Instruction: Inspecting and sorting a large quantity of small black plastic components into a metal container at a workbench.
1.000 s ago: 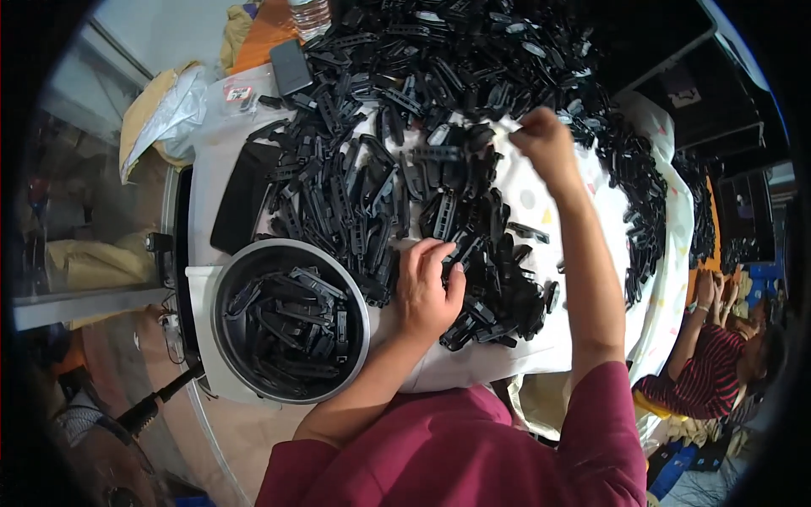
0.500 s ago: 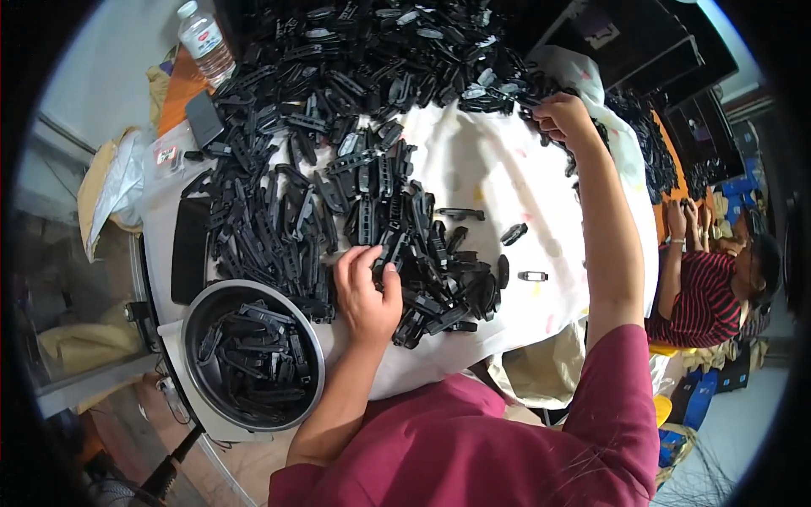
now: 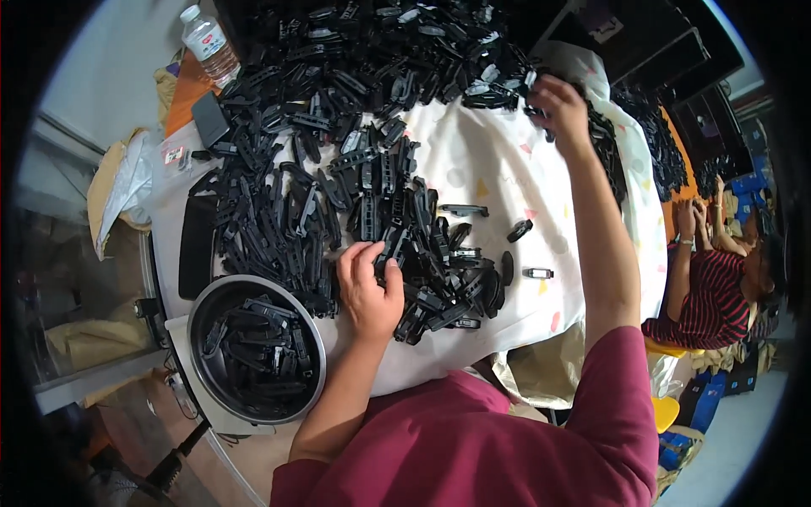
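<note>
Slim black plastic clips (image 3: 369,216), some slotted, are lying heaped around the left hand (image 3: 370,287), which is resting loosely open against them; the right hand (image 3: 559,108) is hovering beside others, its grip too blurred to tell.

No lettering can be read clearly anywhere. At the upper left, a clear plastic bottle (image 3: 221,66) of water carries a white label (image 3: 205,39) with a small red mark, its print too fine to make out. Below it, a small clear packet (image 3: 171,169) shows a red-and-white label (image 3: 175,155), also illegible.
</note>
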The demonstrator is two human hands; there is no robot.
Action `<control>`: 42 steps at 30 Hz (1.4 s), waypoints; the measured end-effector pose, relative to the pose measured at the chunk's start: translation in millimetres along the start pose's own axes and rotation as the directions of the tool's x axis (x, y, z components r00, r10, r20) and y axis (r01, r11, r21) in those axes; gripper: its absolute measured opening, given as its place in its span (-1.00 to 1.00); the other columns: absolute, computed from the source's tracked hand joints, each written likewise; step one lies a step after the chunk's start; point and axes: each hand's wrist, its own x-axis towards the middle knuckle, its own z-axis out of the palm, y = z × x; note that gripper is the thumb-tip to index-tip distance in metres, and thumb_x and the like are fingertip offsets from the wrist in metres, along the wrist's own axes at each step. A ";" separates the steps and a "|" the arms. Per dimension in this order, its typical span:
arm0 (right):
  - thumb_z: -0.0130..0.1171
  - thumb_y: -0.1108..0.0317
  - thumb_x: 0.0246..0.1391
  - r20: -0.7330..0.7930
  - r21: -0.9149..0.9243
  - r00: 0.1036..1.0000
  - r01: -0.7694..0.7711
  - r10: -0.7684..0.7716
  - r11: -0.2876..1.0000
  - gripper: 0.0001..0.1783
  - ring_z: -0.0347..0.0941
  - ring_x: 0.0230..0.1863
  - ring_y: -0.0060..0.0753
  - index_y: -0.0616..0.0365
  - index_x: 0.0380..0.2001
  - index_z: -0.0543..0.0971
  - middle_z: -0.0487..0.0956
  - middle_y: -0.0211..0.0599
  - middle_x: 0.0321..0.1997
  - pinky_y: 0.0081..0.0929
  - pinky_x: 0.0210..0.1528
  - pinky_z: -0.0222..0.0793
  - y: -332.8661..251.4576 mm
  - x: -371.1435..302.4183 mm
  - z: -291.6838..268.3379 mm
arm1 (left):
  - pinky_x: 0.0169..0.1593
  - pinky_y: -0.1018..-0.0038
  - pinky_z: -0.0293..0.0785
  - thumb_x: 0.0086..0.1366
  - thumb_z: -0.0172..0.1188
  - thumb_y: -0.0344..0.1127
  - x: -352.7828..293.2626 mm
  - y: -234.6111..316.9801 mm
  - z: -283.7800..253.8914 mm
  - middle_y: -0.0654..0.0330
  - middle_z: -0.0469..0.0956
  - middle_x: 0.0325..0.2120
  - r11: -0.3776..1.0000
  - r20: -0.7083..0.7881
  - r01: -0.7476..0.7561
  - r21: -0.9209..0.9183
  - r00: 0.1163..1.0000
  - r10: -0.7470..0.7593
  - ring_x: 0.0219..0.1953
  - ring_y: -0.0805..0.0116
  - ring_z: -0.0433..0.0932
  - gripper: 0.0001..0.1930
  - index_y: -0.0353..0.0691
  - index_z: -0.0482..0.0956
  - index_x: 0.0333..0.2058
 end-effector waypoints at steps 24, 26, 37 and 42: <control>0.18 0.22 -0.10 0.414 -0.812 0.824 0.526 -0.385 0.253 -0.74 0.47 -0.25 -0.07 -0.03 -0.27 0.54 0.46 -0.17 -0.24 -0.24 -0.27 0.43 22.7 14.3 175.0 | -0.02 0.26 0.28 0.10 0.15 -0.40 0.2 -1.7 -4.4 0.03 0.42 -0.20 0.999 -0.066 -0.013 -0.048 0.998 0.010 -0.14 0.05 0.37 -0.76 -0.28 0.47 -0.22; 0.17 0.25 -0.08 0.457 -0.759 0.713 0.624 -0.531 0.184 -0.85 0.46 -0.30 -0.14 0.01 -0.41 0.54 0.47 -0.27 -0.31 -0.30 -0.32 0.42 26.3 16.6 169.7 | -0.04 0.27 0.29 0.10 0.14 -0.40 1.7 -1.8 -5.9 0.03 0.43 -0.22 0.999 -0.058 -0.020 -0.048 0.998 0.017 -0.16 0.05 0.38 -0.76 -0.29 0.47 -0.23; 0.05 0.42 -0.16 0.646 -0.697 0.621 0.717 -0.443 -0.012 -0.62 0.31 -0.06 -0.21 -0.06 -0.16 0.54 0.45 -0.38 -0.05 -0.36 -0.09 0.37 21.8 40.5 159.0 | -0.05 0.28 0.28 0.12 0.13 -0.41 5.7 3.1 -9.4 0.04 0.44 -0.22 0.996 0.023 0.032 -0.085 0.999 -0.030 -0.16 0.08 0.37 -0.78 -0.28 0.47 -0.22; 0.01 0.44 -0.15 0.768 -0.600 0.505 0.783 -0.394 -0.165 -0.69 0.32 -0.05 -0.28 -0.02 -0.23 0.49 0.48 -0.37 -0.16 -0.31 -0.14 0.32 3.8 54.0 159.7 | -0.08 0.30 0.29 0.09 0.16 -0.40 7.3 1.5 -11.3 0.07 0.44 -0.22 0.994 0.031 0.048 -0.095 0.999 -0.045 -0.18 0.09 0.38 -0.76 -0.25 0.48 -0.22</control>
